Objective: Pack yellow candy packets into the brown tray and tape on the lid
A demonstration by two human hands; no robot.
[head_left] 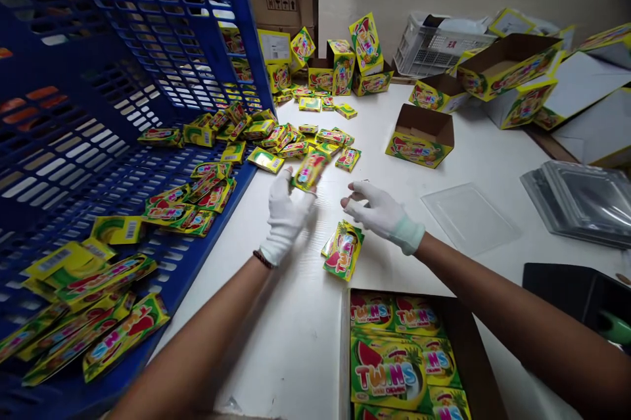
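My left hand (288, 213), in a white glove with bare fingertips, grips a small yellow-green candy packet (309, 169) between thumb and fingers. Across from it, my gloved right hand (377, 210) hovers over the white table (286, 341) with its fingers apart and nothing in them. Below that hand, a short stack of candy packets (344, 252) marked TWINS lies on the tabletop. Nearest to me stands an open carton (480, 354) holding several rows of TWINS boxes. More loose packets (283, 137) are heaped just beyond my left hand.
A blue plastic crate (197, 256) lies tipped on the left, with packets spilling from its mouth. Open display boxes (419, 137) stand at the back and right. Clear plastic lids (582, 203) are stacked on the right, beside a single flat plastic sheet (470, 217).
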